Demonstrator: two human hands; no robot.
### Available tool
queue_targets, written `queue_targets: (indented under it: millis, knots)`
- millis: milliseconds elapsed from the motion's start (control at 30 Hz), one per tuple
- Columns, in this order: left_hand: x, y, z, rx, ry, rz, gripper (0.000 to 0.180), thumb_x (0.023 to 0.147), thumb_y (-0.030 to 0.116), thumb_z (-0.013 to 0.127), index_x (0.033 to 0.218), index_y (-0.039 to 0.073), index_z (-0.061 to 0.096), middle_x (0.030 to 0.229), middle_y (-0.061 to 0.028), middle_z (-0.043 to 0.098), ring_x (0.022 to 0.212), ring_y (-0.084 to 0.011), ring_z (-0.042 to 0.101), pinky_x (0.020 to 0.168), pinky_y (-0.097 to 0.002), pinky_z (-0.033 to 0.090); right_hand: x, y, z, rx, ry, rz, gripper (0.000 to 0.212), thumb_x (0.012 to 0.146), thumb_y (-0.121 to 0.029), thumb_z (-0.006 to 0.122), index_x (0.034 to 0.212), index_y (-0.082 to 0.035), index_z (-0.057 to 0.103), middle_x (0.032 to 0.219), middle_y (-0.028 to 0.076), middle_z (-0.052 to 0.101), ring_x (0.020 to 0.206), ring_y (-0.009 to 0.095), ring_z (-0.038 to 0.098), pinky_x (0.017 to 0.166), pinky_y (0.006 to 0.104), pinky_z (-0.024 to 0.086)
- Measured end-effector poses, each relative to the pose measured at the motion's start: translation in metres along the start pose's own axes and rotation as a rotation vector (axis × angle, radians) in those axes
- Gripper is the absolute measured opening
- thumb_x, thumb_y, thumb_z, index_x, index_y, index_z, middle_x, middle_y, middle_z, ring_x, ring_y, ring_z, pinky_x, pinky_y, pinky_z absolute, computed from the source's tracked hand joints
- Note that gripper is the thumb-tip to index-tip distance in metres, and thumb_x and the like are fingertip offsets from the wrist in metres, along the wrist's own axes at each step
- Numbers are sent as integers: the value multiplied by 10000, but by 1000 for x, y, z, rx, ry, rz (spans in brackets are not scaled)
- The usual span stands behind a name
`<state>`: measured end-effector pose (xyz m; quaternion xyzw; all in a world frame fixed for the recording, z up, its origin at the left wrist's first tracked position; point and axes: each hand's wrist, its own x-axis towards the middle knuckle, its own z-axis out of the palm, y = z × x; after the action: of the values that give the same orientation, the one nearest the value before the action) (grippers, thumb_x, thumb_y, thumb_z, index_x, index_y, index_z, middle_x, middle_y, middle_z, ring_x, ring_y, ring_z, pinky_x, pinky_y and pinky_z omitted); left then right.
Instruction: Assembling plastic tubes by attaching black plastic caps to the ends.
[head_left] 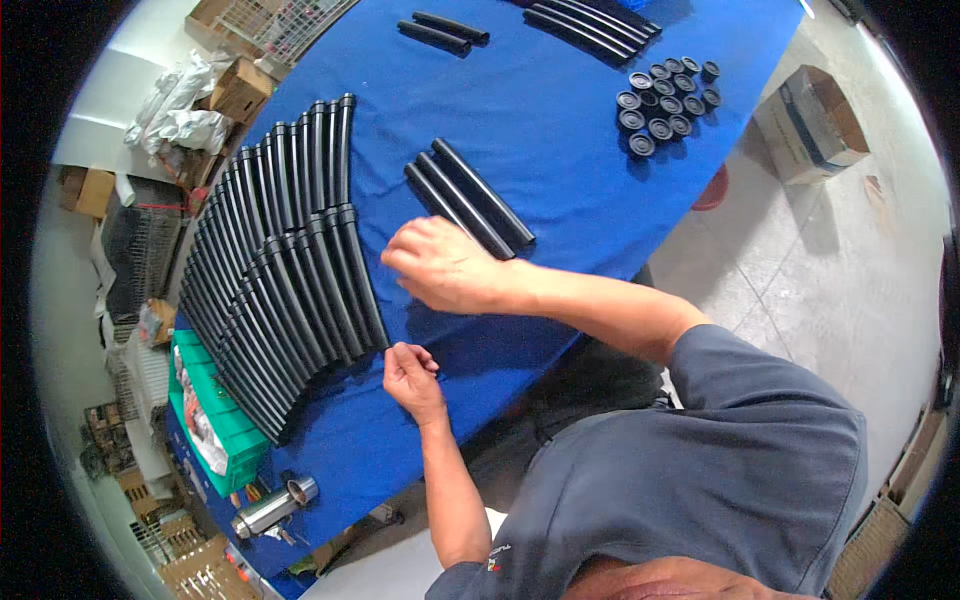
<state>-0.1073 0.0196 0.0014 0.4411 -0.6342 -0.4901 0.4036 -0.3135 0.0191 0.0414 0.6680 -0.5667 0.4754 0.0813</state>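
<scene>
Lying on the blue worktop (600, 190), head view: black tubes (345, 285), two long rows at left. Long axes run away from the person, collared ends pointing to the far side; leftmost tubes crowd together, hard to separate.

Left hand (410, 380): fingers drawn together, just beside the near end of the front row's rightmost tube; contact or grip cannot be told.

Right hand (437, 262): fingers bent, undersides hidden; whether it holds anything cannot be told. Located between the rows and three loose tubes (484, 191), whose long axes slant from far left to near right.

Caps (661, 128): black, round, clustered at far right. Further tubes (590, 32): far edge, group cut off by the picture. Green bin (243, 464): near left, contents unclear. Metal cylinder (265, 515): beside bin, open end toward far right.
</scene>
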Motion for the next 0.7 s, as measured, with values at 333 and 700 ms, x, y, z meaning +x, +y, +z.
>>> queue_targets:
  millis: [333,700]
  knots:
    - [2,5,8,-45,-14,-17,396,1035,322,527,736,63,514,653,4,541,536,-45,490,475,-196,370,-74,87,-192,-713,-186,338,583,822,-341,735,1307,-74,553,1277,202,559,1178,380,530,1009,472,434]
    - [2,1,6,0,-33,50,365,1028,295,543,744,67,520,654,2,537,542,-44,487,483,-205,385,-55,144,-280,-756,-901,367,1120,581,-331,898,1523,-395,295,1599,191,178,1483,372,168,1233,521,107]
